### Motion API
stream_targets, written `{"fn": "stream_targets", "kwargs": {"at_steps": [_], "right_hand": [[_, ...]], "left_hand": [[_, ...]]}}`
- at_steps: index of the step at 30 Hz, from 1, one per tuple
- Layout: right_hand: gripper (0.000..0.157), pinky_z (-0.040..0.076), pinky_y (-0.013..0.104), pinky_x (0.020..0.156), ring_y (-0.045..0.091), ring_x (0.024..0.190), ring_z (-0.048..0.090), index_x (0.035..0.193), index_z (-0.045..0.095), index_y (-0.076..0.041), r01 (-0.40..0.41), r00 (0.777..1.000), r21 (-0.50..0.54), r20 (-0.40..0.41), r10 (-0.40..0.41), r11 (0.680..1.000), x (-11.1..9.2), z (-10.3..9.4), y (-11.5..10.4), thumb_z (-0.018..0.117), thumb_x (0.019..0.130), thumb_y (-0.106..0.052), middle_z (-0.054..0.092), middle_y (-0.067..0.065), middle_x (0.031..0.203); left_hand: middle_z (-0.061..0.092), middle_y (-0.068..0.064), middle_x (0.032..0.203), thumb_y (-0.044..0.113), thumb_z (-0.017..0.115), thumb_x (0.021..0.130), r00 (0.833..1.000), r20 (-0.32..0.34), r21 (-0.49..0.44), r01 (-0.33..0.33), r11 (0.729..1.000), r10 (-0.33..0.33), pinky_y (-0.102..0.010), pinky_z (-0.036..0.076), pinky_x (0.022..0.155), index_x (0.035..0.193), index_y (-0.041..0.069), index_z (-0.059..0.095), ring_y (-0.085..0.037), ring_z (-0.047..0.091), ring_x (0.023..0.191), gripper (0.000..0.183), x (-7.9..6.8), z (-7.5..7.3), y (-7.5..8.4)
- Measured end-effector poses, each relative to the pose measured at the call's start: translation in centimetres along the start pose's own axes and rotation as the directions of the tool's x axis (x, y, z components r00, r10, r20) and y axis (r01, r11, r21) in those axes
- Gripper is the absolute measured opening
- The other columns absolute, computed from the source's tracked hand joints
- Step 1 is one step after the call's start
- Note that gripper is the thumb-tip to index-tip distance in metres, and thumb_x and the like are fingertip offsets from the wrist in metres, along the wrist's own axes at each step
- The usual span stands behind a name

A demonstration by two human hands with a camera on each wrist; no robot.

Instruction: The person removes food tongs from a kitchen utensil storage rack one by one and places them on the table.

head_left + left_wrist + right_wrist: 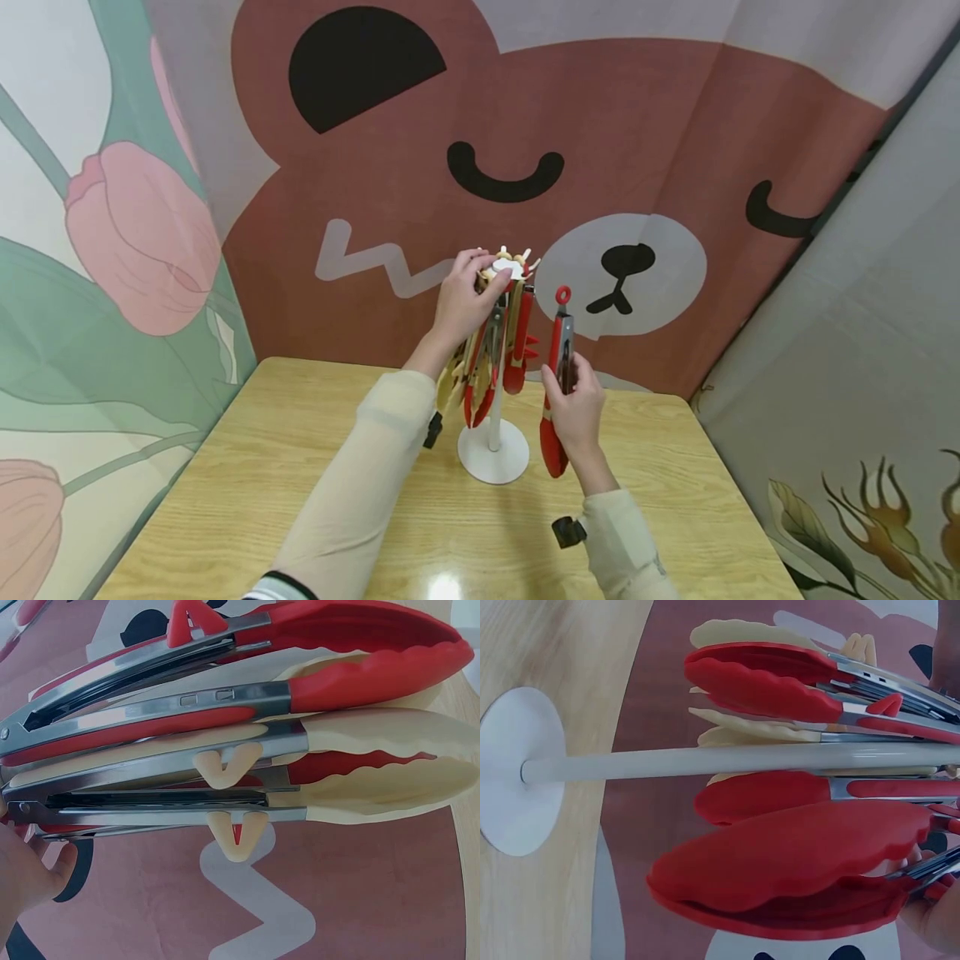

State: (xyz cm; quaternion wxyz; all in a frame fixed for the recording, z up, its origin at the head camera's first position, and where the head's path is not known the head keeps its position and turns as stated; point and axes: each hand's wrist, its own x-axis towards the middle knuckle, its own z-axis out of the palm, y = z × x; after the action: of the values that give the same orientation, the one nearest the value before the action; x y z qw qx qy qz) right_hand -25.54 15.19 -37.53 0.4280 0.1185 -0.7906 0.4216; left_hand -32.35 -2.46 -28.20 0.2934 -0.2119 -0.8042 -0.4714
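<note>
A pale wood-grain surface [217, 492] stands before a cloth backdrop [600, 21] printed with a huge reddish-brown bear [637, 125]. Pink tulips [150, 250] and green leaves pattern the left panel [45, 50]; the grey right panel [832, 350] bears a plant print [896, 521] low down. A bright glare [445, 587] shows near the surface's front.

Head view high, facing forward and down, wrist views close, both sharing the hanging tongs [352, 684]
</note>
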Motion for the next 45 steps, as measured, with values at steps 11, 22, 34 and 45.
{"fn": "stream_targets", "kwargs": {"at_steps": [11,22,34,45], "right_hand": [[0.024,0.036,0.023,0.045,0.015,0.054,0.042,0.096,0.056,0.004,-0.079,0.997,-0.036,0.015,0.08,0.996,-1.0,-0.6,1.0,0.066,0.079,-0.009,0.048,0.006,0.066],[0.018,0.034,0.022,0.039,0.012,0.047,0.04,0.087,0.057,0.003,-0.125,0.99,-0.098,0.053,0.13,0.987,-2.3,-1.1,2.4,0.067,0.078,-0.008,0.048,0.004,0.058],[0.018,0.033,0.022,0.038,0.009,0.044,0.039,0.084,0.057,0.003,-0.224,0.961,-0.16,0.127,0.245,0.961,-3.7,-1.6,3.6,0.066,0.08,-0.012,0.047,0.004,0.057],[0.021,0.034,0.021,0.038,0.013,0.046,0.042,0.084,0.057,0.004,-0.267,0.936,-0.236,0.169,0.31,0.934,-4.6,-1.6,4.7,0.066,0.081,-0.014,0.047,0.006,0.059]], "left_hand": [[0.045,-0.007,0.122,0.034,0.054,0.087,1.0,0.002,0.002,-0.009,1.0,0.009,-0.032,0.037,0.09,0.114,0.004,0.059,-0.019,0.045,0.11,0.041,0.1,0.1,0.2],[0.045,-0.008,0.122,0.035,0.054,0.087,1.0,0.005,-0.007,-0.004,1.0,0.004,-0.033,0.036,0.091,0.114,0.003,0.059,-0.02,0.045,0.11,0.041,0.1,0.0,0.4],[0.044,-0.007,0.124,0.036,0.053,0.088,1.0,0.013,-0.021,0.021,1.0,-0.021,-0.032,0.036,0.091,0.114,0.003,0.058,-0.019,0.044,0.111,0.043,-0.2,0.0,0.2],[0.044,-0.007,0.124,0.036,0.053,0.088,1.0,0.011,-0.014,0.023,1.0,-0.022,-0.033,0.036,0.092,0.114,0.003,0.058,-0.02,0.044,0.112,0.042,-0.1,0.0,0.3]]}}
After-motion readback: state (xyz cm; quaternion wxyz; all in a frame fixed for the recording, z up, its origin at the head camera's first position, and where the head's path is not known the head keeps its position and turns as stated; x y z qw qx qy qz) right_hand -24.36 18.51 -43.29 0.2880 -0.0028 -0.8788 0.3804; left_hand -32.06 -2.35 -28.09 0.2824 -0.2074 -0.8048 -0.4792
